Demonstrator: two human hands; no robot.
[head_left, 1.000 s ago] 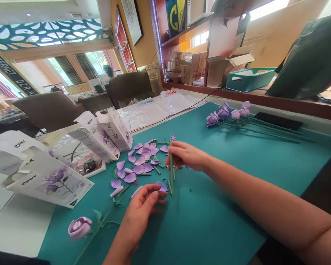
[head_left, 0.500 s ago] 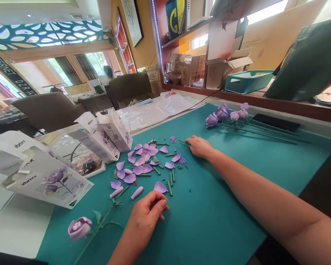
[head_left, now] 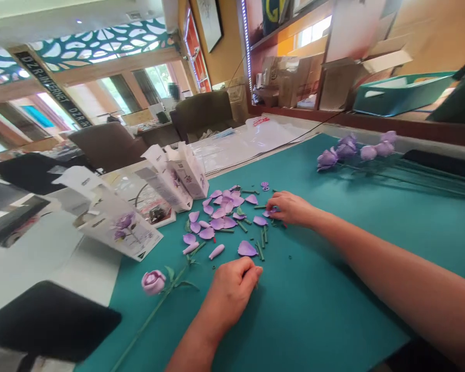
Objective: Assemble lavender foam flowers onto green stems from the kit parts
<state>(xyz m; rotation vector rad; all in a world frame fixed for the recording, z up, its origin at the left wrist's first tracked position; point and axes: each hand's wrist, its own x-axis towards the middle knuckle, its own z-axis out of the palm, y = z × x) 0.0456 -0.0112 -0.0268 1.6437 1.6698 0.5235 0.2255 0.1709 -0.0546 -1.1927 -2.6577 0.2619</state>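
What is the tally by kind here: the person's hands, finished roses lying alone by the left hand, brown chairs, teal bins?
Hands: 2, the left hand and the right hand
Lone finished rose: 1
Brown chairs: 2, the near chair and the far chair
Teal bin: 1
Total: 6

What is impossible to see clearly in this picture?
Head view, left hand: curled fingers hide whether it holds anything.
Head view, right hand: fingertips cover part of a purple piece; grip unclear.
Head view, far roses: blurred; stems cut by right edge.
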